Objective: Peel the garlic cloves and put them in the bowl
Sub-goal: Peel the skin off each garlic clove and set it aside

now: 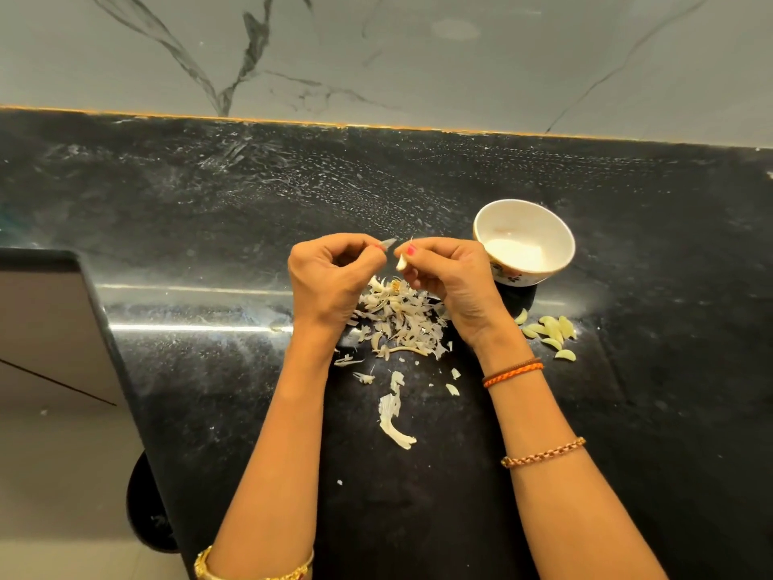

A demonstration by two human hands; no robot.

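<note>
Black speckled desk (627,433), backed by a grey veined wall. Left hand (330,278): a thin sliver of skin (388,243) is pinched in its curled grip. Right hand (449,274): a pale garlic clove (401,261) is pinched between thumb and fingertips, just beside the left hand. Papery peelings (397,320) are heaped beneath both hands. White bowl (523,240) is set to the right, touching the right hand. Peeled cloves (550,332) are gathered on the desk, nearer than the bowl.

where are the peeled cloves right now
In the head view, the peeled cloves lie on the black counter at right, just in front of the bowl, beside the right wrist, not in the bowl.
</note>
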